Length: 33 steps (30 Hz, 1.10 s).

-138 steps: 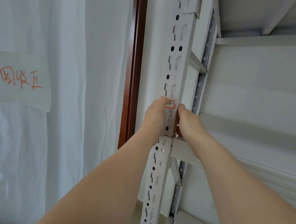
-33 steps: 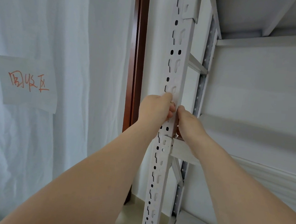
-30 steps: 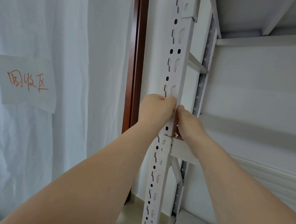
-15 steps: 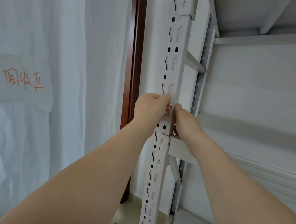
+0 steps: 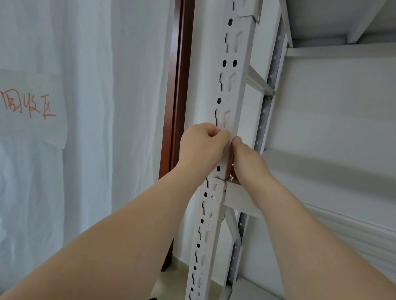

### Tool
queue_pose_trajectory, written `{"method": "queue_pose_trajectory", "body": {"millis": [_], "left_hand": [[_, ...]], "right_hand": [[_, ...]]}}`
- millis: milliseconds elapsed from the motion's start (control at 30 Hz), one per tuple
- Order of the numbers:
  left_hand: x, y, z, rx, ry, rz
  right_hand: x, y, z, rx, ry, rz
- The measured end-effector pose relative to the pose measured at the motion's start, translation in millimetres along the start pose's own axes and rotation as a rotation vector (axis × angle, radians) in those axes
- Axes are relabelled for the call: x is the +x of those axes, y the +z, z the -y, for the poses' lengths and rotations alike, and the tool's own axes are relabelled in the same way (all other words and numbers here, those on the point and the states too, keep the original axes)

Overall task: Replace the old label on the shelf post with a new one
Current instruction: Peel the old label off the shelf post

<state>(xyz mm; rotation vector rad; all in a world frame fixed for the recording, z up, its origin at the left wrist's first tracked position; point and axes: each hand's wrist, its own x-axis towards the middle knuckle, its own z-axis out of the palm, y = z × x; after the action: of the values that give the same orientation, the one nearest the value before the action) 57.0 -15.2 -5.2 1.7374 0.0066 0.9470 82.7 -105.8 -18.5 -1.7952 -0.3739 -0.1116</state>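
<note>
A white slotted shelf post (image 5: 236, 82) runs top to bottom through the middle of the view. My left hand (image 5: 201, 147) is curled into a fist against its front face, fingertips pinched over the small label (image 5: 219, 129). Only a sliver of the label's red edge shows above my fingers. My right hand (image 5: 247, 159) holds the post's right edge just beside the left, thumb on the front corner and fingers hidden behind the post. Both hands sit just above the shelf's horizontal beam (image 5: 240, 198).
A white curtain (image 5: 88, 143) hangs to the left with a paper sign (image 5: 28, 107) bearing red handwriting. A dark brown door frame (image 5: 178, 79) stands between curtain and post. White shelf boards (image 5: 330, 172) extend right behind the post.
The red-outlined label was showing between my fingertips 4.6 s ago; my left hand has closed over it since. My right hand has stayed at the post's edge. The view shifted slightly.
</note>
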Motion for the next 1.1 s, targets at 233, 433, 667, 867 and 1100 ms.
{"method": "queue_pose_trajectory", "body": {"millis": [233, 433, 667, 867, 1100], "left_hand": [[5, -13, 3, -0.003, 0.033, 0.095], [2, -12, 7, 0.068, 0.117, 0.063], [-1, -12, 7, 0.292, 0.265, -0.004], [3, -19, 9, 0.301, 0.253, 0.065], [3, -22, 7, 0.145, 0.117, 0.109]], "right_hand": [[6, 0, -4, -0.014, -0.024, -0.007], [7, 1, -5, -0.003, -0.031, 0.009], [10, 0, -5, -0.009, -0.018, 0.005], [11, -1, -6, -0.046, -0.023, 0.02], [9, -1, -6, -0.046, -0.027, 0.014]]}}
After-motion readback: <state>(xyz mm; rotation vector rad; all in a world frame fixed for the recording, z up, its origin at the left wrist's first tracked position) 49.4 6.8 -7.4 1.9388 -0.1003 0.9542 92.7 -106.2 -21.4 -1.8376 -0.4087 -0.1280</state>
